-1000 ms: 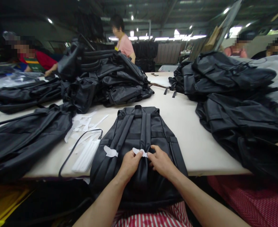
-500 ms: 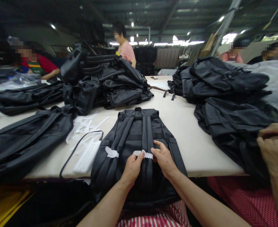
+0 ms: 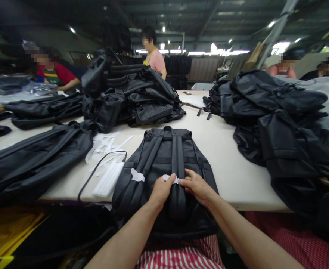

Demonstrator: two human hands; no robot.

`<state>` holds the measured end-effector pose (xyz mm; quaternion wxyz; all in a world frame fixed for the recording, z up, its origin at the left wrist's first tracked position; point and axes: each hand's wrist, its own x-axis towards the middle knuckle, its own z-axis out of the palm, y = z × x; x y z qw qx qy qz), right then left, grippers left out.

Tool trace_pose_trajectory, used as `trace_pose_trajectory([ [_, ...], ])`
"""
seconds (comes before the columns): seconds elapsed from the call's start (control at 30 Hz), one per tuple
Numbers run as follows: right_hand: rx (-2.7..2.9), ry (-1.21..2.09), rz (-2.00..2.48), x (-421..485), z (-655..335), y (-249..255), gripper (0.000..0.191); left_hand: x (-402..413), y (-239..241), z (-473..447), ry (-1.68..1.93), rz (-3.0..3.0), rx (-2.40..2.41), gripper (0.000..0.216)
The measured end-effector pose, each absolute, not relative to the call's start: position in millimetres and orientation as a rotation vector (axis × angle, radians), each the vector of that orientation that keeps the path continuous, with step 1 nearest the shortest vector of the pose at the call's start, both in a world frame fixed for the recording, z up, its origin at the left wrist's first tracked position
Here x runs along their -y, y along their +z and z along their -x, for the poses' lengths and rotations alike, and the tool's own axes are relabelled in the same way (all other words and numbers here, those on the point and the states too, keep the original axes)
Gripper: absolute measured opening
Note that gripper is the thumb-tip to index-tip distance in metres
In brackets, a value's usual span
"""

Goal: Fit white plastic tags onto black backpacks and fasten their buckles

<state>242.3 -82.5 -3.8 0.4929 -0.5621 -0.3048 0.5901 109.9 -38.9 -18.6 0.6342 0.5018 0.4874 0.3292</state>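
A black backpack (image 3: 164, 157) lies straps-up in front of me, its lower end hanging over the table's near edge. My left hand (image 3: 161, 190) and my right hand (image 3: 195, 185) meet on its right shoulder strap (image 3: 177, 157). Both pinch a small white paper tag (image 3: 170, 179) wrapped on that strap, fingers closed. A second white tag (image 3: 137, 175) sits on the left strap, untouched.
Loose white paper strips (image 3: 108, 147) and a white stack (image 3: 108, 179) with a black cord lie to the left on the beige table (image 3: 223, 149). Piles of black bags stand left (image 3: 32, 160), behind (image 3: 136, 93) and right (image 3: 282, 112). Other people work at the far side.
My hands have drawn closer together on the white tag, covering more of it. The other person's hands at the right edge have gone from view. My head has shifted slightly.
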Motion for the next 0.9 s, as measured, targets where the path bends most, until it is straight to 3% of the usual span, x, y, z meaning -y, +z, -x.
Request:
trace_pose_trajectory([
  [0.27, 1.358, 0.817, 1.925, 120, -239, 16, 0.076, 66, -11, -82, 0.938, -1.178, -1.091, 0.037],
  [0.43, 1.578, 0.721, 2.03, 141, -226, -6, 0.062, 103, -2, -34, 1.053, -1.386, -1.156, 0.024],
  [0.57, 1.775, 0.403, 2.144, 145, -218, -34, 0.052, 105, 2, 17, 1.319, -1.555, -1.329, 0.017],
  [0.73, 1.92, 0.183, 2.121, 154, -215, -49, 0.046, 90, -10, 67, 1.401, -1.433, -1.575, 0.026],
  [0.9, 1.785, -0.024, 1.89, 149, -265, -19, 0.051, 95, -47, 90, 1.257, -1.275, -1.646, 0.044],
])
